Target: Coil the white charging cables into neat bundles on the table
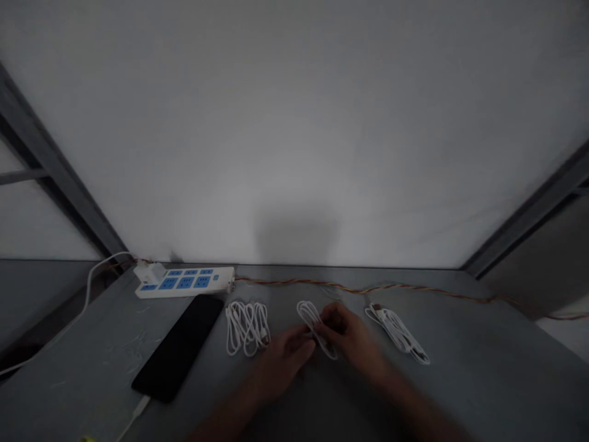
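Note:
A coiled white cable [307,312] is held at the middle of the table, just above or on its surface. My right hand [352,337] pinches the coil's right side between thumb and fingers. From the left, my left hand [286,361] closes thumb and fingers on the same cable near its middle; the exact grip is in shadow. A loosely looped white cable bundle [247,328] lies just left of my left hand. Another folded white cable bundle [399,333] rests to the right of my right hand.
A white power strip [184,283] with blue sockets holds a white charger [150,272] at the back left. A black phone [179,350] with a white cord plugged in lies before it. A twisted red-yellow wire [294,282] runs along the back, below a pale wall [294,123].

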The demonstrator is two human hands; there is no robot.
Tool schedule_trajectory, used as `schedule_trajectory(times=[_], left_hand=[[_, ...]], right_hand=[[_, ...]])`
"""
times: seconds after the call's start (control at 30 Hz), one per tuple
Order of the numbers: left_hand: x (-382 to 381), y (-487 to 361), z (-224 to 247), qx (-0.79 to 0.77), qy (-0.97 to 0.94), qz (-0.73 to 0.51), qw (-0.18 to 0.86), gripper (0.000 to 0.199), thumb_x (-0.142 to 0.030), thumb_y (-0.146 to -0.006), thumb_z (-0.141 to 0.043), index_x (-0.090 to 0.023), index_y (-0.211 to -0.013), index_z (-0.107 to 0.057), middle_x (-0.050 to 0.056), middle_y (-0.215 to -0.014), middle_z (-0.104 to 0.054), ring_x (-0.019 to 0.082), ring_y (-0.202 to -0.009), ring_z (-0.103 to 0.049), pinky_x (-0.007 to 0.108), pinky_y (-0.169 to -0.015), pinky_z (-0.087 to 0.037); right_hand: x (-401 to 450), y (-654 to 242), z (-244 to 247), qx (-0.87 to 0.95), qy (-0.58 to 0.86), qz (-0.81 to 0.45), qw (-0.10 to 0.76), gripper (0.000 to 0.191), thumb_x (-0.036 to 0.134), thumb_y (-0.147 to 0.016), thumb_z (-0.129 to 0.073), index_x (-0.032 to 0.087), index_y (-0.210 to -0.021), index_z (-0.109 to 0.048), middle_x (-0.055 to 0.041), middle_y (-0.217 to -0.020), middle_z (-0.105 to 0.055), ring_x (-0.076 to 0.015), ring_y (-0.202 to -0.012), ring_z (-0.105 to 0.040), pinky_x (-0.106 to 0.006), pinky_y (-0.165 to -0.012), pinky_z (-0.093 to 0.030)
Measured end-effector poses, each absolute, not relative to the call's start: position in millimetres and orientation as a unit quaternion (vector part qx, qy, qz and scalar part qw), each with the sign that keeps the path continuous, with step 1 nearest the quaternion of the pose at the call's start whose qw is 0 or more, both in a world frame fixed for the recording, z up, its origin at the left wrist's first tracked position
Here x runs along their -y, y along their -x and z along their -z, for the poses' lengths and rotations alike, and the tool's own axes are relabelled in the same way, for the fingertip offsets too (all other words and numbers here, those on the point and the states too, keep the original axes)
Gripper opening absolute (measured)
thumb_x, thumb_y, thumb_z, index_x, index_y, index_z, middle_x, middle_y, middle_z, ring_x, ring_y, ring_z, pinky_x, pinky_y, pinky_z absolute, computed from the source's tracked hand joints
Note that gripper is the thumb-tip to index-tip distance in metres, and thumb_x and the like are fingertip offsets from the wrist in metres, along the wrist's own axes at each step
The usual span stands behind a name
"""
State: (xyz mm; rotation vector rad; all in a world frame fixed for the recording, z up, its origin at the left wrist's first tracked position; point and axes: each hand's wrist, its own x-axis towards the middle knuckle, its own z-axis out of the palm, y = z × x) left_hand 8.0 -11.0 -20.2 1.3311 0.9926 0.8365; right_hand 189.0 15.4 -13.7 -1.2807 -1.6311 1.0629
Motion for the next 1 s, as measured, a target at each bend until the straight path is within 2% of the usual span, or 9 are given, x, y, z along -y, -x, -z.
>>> schedule_trajectory(times=[0.17, 0.3, 0.47, 0.6, 0.67, 0.77, 0.87, 1.0], left_hand=[[4.1, -5.3, 23.0, -0.459, -0.579, -0.364, 0.567, 0.039, -0.045, -0.088, -0.053, -0.02, -0.112, -0.069, 0.004, -0.101, -0.074, 0.023, -0.098, -0.066, 0.036, -0.089, -0.049], [-0.9, -5.4, 24.5, -0.455, -0.559, -0.364, 0.589, 0.04, -0.049, -0.086, -0.053, -0.018, -0.105, -0.071, 0.003, -0.088, -0.073, 0.021, -0.084, -0.065, 0.032, -0.081, -0.049], [-2.7, -6.0, 27.3, -0.458, -0.54, -0.377, 0.597, 0.04, -0.05, -0.084, -0.055, -0.018, -0.101, -0.072, 0.003, -0.085, -0.072, 0.021, -0.082, -0.064, 0.032, -0.078, -0.047], [1.8, -4.9, 25.6, -0.475, -0.573, -0.349, 0.569, 0.04, -0.05, -0.088, -0.049, -0.02, -0.096, -0.074, 0.002, -0.08, -0.07, 0.022, -0.082, -0.063, 0.033, -0.079, -0.047], [5.3, -4.2, 22.0, -0.482, -0.583, -0.338, 0.56, 0.037, -0.046, -0.09, -0.047, -0.022, -0.097, -0.074, 0.001, -0.083, -0.071, 0.023, -0.091, -0.063, 0.034, -0.087, -0.045], [8.9, -3.5, 17.4, -0.451, -0.589, -0.331, 0.583, 0.031, -0.036, -0.088, -0.049, -0.024, -0.104, -0.072, 0.0, -0.098, -0.073, 0.023, -0.105, -0.061, 0.033, -0.097, -0.042], [8.0, -2.6, 20.5, -0.404, -0.606, -0.309, 0.612, 0.033, -0.037, -0.084, -0.057, -0.018, -0.108, -0.069, 0.004, -0.103, -0.072, 0.025, -0.102, -0.063, 0.035, -0.092, -0.046], [4.0, -0.6, 32.3, -0.398, -0.617, -0.313, 0.602, 0.042, -0.042, -0.081, -0.064, -0.014, -0.113, -0.066, 0.009, -0.106, -0.07, 0.026, -0.102, -0.062, 0.037, -0.091, -0.046]], right_hand=[[-7.9, -186.2, 7.8, 0.665, 0.452, -0.473, 0.36, 0.026, 0.043, -0.088, -0.057, 0.019, -0.093, -0.068, -0.0056, -0.091, -0.072, -0.0223, -0.083, -0.067, -0.033, -0.075, -0.053], [-6.4, -188.5, 3.2, 0.665, 0.437, -0.488, 0.359, 0.027, 0.038, -0.089, -0.055, 0.021, -0.105, -0.068, -0.0056, -0.102, -0.071, -0.0232, -0.092, -0.067, -0.034, -0.082, -0.053], [-8.2, -189.9, 2.8, 0.681, 0.46, -0.449, 0.35, 0.027, 0.035, -0.085, -0.06, 0.019, -0.105, -0.068, -0.0071, -0.102, -0.071, -0.0225, -0.09, -0.067, -0.032, -0.076, -0.051], [-8.7, -188.2, 5.1, 0.679, 0.48, -0.424, 0.358, 0.025, 0.038, -0.082, -0.064, 0.02, -0.099, -0.067, -0.0049, -0.093, -0.071, -0.0211, -0.082, -0.066, -0.03, -0.071, -0.051], [-7.8, -187.1, 5.1, 0.68, 0.485, -0.419, 0.357, 0.022, 0.037, -0.082, -0.063, 0.02, -0.096, -0.069, -0.0036, -0.088, -0.071, -0.0205, -0.079, -0.065, -0.029, -0.07, -0.05], [-4.5, -185.6, 2.8, 0.683, 0.472, -0.437, 0.347, 0.023, 0.035, -0.086, -0.057, 0.021, -0.096, -0.072, -0.0037, -0.087, -0.072, -0.0204, -0.078, -0.066, -0.029, -0.07, -0.051], [0.1, -184.2, -0.1, 0.702, 0.448, -0.441, 0.336, 0.026, 0.034, -0.091, -0.051, 0.022, -0.101, -0.073, -0.0041, -0.091, -0.073, -0.0204, -0.08, -0.067, -0.028, -0.071, -0.052], [2.9, -182.4, 2.3, 0.743, 0.44, -0.399, 0.309, 0.023, 0.025, -0.089, -0.057, 0.023, -0.107, -0.071, -0.0031, -0.096, -0.073, -0.0178, -0.076, -0.065, -0.027, -0.071, -0.051]])
